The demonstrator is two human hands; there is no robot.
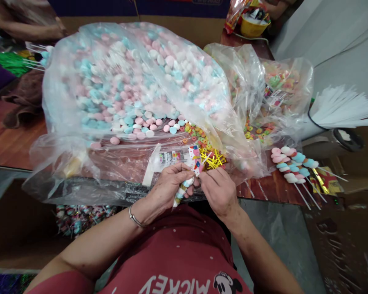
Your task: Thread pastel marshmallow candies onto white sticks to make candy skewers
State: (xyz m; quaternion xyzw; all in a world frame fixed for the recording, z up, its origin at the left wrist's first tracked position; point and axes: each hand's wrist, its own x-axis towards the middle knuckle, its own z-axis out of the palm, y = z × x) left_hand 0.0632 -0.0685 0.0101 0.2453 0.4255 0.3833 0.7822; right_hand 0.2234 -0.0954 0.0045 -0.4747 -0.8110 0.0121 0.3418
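One huge clear bag of pastel candies (135, 77) spans the table (270, 190). Below its lower right edge, the left hand (171, 183) closes around a wrapped candy skewer (184, 190); the right hand's (219, 190) fingers pinch together at its top, beside yellow twist ties (213, 159).

At right are four candy skewers (291, 165) and one mug (320, 145).
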